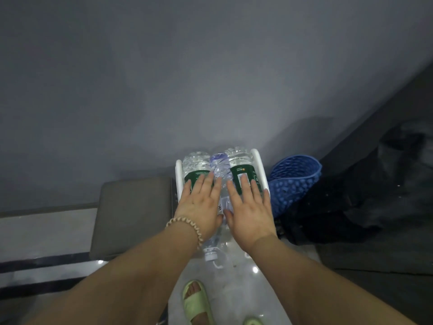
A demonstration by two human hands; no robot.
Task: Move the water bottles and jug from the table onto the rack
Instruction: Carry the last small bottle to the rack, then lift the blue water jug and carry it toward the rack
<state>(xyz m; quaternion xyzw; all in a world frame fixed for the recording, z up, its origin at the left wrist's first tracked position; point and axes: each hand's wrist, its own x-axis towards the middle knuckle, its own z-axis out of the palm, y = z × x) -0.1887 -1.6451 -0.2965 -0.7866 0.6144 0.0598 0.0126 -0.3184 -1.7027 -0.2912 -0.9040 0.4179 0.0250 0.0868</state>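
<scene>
Both hands lie flat with straight fingers, gripping nothing. The left hand (199, 204) rests on the left green-label bottle (195, 166) and the right hand (250, 213) on the right green-label bottle (242, 161). Both bottles lie on the white rack (260, 168), extending beyond the fingertips. A clear bottle (220, 166) lies between them.

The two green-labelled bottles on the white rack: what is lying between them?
A clear, bluish bottle lies between the left green-labelled bottle and the right green-labelled bottle, close against both, as the head view shows.
</scene>
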